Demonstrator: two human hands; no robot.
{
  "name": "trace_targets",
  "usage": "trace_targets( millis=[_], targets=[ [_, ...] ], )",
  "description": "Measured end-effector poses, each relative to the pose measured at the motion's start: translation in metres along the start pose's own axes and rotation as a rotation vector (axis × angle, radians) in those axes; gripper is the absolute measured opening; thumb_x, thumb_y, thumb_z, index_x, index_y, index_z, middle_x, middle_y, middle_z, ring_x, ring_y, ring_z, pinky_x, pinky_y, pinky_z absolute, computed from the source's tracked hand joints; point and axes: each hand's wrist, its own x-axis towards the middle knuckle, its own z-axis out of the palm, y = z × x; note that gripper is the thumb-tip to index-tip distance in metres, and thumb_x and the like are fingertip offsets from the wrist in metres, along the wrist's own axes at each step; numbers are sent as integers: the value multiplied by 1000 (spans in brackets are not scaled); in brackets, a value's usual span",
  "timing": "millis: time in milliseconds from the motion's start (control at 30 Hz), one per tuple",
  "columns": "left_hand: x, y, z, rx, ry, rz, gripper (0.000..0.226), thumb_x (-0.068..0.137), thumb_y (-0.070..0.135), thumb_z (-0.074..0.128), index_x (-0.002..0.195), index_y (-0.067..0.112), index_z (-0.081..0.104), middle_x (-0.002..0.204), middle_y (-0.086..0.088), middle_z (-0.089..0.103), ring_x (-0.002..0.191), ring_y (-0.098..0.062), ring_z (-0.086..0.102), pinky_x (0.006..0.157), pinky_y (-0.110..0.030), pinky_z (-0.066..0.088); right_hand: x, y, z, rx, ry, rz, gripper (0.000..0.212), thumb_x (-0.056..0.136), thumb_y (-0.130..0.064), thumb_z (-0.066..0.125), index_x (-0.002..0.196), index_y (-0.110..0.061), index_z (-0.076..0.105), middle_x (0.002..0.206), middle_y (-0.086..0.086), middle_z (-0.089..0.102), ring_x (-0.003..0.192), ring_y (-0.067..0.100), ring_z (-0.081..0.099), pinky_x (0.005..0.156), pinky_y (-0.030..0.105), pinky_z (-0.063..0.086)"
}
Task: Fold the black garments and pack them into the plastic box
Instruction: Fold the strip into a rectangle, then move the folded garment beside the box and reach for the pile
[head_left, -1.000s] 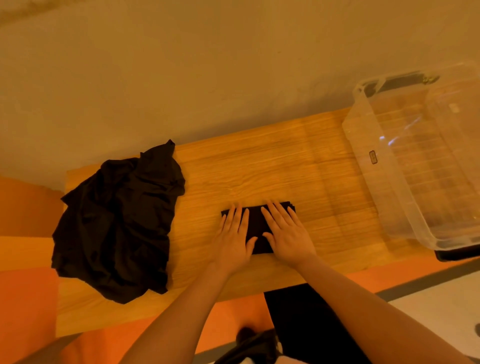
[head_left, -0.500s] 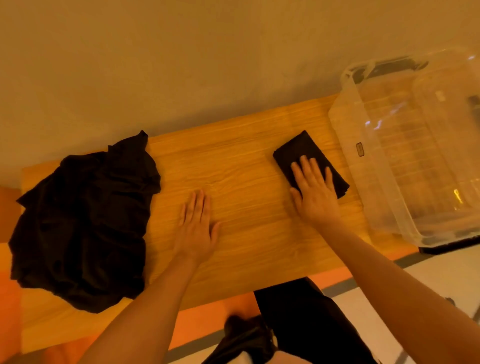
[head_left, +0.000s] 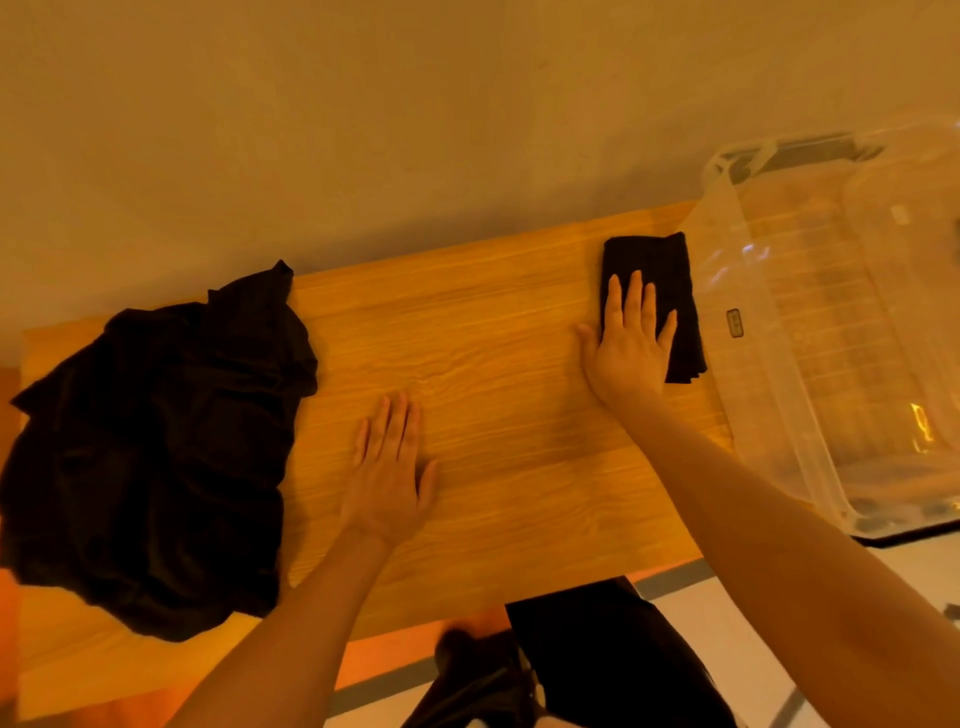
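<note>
Warm, dim amber light tints everything orange-yellow. The counter (head_left: 493, 364) shows soft, faint shadows beside the hands, with no hard edges. Bright glints and streaks of glare sit on the clear plastic box (head_left: 769, 332), strongest along its right side. The black pile of garments (head_left: 156, 441) loses nearly all fold detail. Wide-angle distortion bends the counter's edges, and the whole frame is slightly soft.

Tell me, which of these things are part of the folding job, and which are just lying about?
Part of the job:
folded black garment under the right hand
crumpled black pile
clear plastic box

Just there:
wooden table, with the left hand flat on it
</note>
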Motion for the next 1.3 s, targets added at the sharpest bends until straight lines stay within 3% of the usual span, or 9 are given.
trace_targets(
  millis=[200,367,600,700,833,933,1033,1167,1300],
  targets=[
    [0,0,3,14,20,4,67,91,43,27,145,4,21,152,-15,21,142,-24,9,115,-36,-2,6,-1,-8,22,96,-6,65,97,-44,27,149,-14,1,157,8,-2,144,24,-6,115,45,-4],
    [1,0,2,-14,6,4,67,95,48,16,145,4,21,152,-15,20,142,-23,6,116,-37,-2,22,2,-17,24,-7,-43,67,97,-42,32,148,-14,-3,157,7,-4,144,23,-6,116,45,-1],
    [4,5,4,-131,26,-26,60,96,41,22,140,2,30,147,-19,31,140,-27,16,114,-44,8,-58,31,-4,226,71,87,59,98,-31,37,148,-11,12,156,11,6,144,24,-1,117,43,2],
    [27,44,-11,-320,109,-127,54,90,31,34,137,5,39,143,-18,38,134,-32,26,113,-48,16,-77,37,0,446,104,194,59,97,-24,41,147,-10,13,156,10,6,144,22,1,118,40,6],
    [84,130,-47,-739,-109,-233,41,93,24,51,133,14,46,129,-8,53,117,-22,50,97,-31,41,-81,29,-10,934,197,517,59,97,-26,42,149,-20,13,155,2,19,141,17,19,111,32,19],
    [124,172,-56,-999,-246,-444,40,88,30,60,122,10,53,115,-7,60,105,-25,57,89,-35,45,-67,27,-25,1231,278,789,49,96,-31,45,142,-23,30,141,1,43,129,17,40,100,32,36],
    [145,195,-54,-1025,-286,-536,41,82,35,67,109,6,58,109,-11,63,102,-28,59,88,-38,46,-52,29,-37,1343,287,942,41,95,-33,47,134,-18,44,132,2,51,121,18,48,90,28,38],
    [151,211,-49,-973,-307,-562,37,80,32,69,105,7,58,106,-12,64,99,-29,60,89,-43,48,-42,35,-39,1353,297,1009,27,92,-30,53,114,-15,61,108,3,62,95,14,57,74,25,45],
    [150,207,-38,-1190,-343,-662,23,85,18,65,105,13,57,102,-7,61,98,-26,60,91,-43,50,-43,41,-34,1352,253,1006,11,92,-25,55,88,-16,59,76,-4,56,74,12,55,58,20,40]
  ],
)
